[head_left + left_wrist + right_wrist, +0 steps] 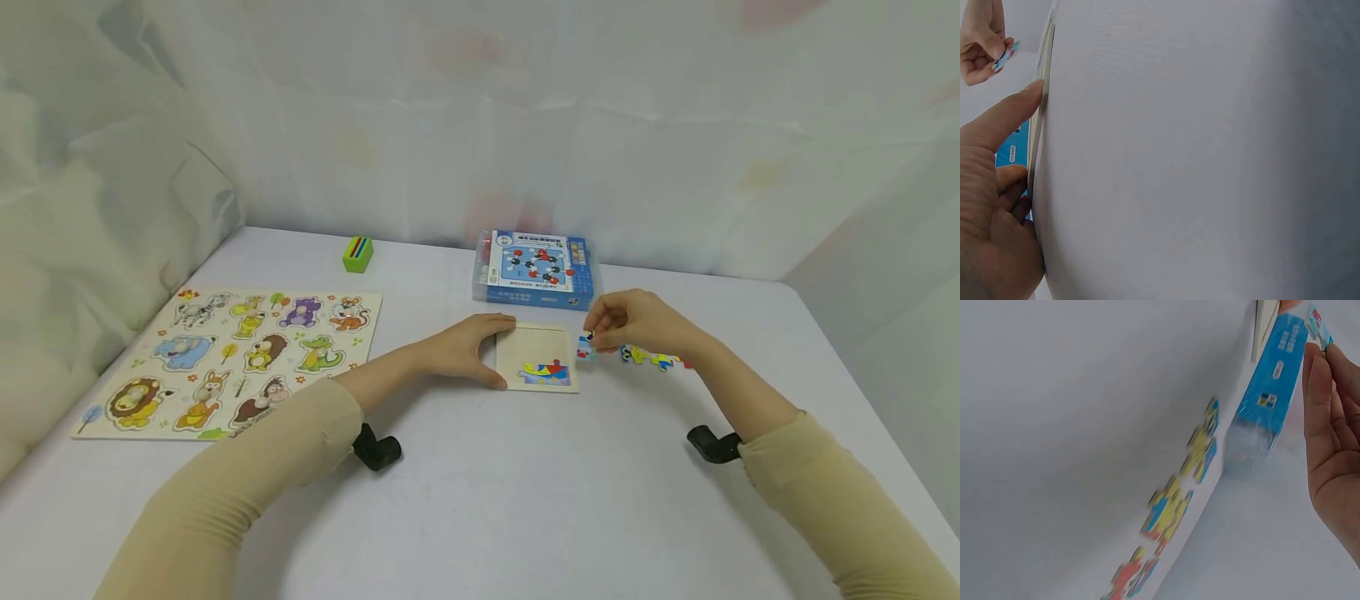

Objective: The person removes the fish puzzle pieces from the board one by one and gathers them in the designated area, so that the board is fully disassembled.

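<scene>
A small wooden puzzle tray (519, 347) lies on the table, a few joined jigsaw pieces (546, 374) in its lower right part. My left hand (459, 351) grips the tray's left side, thumb at the near corner and fingers at the far one; the left wrist view shows the thumb (1025, 100) against the tray's edge. Just right of the tray, my right hand (637, 322) pinches a light-blue jigsaw piece (585, 350) between thumb and fingers. In the right wrist view that piece is raised off the table. Loose jigsaw pieces (1169, 509) lie in a row beyond it.
A blue molecule-model box (540, 268) lies behind the tray. A large animal puzzle board (247, 367) covers the left of the table. Near the back stands a green block with coloured stripes (357, 255). White patterned cloth (480, 125) hangs behind the table.
</scene>
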Available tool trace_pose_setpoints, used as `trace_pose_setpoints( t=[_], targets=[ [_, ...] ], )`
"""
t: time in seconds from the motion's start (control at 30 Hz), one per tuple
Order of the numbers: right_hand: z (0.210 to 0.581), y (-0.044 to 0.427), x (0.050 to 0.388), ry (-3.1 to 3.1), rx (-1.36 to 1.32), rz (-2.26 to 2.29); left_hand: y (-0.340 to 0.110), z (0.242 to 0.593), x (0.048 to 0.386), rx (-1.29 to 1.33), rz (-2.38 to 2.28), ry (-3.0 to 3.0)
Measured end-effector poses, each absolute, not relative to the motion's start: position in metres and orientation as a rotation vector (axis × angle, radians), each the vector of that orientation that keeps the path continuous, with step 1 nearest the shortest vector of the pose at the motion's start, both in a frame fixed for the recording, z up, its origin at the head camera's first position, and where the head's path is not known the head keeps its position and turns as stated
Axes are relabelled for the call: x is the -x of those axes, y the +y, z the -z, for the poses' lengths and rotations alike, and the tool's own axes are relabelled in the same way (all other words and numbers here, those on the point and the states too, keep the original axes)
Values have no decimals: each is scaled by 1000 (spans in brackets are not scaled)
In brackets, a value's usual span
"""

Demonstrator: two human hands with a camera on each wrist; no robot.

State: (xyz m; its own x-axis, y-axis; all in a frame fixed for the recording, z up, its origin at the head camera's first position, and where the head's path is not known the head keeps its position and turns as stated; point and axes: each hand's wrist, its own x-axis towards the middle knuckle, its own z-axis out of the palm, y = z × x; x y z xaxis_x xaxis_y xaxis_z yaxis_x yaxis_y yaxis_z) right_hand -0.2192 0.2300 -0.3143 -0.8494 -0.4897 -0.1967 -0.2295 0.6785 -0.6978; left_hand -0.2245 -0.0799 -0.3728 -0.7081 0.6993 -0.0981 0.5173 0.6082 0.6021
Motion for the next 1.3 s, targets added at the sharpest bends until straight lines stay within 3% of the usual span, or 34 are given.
trace_pose_setpoints(
  t=[0.6, 1.3],
  targets=[
    [320, 284, 211, 2518, 441, 889, -80, 374, 225, -973, -787, 2513],
    [332, 295, 211, 2415, 423, 918, -80, 376, 226, -952, -794, 2519]
  ],
)
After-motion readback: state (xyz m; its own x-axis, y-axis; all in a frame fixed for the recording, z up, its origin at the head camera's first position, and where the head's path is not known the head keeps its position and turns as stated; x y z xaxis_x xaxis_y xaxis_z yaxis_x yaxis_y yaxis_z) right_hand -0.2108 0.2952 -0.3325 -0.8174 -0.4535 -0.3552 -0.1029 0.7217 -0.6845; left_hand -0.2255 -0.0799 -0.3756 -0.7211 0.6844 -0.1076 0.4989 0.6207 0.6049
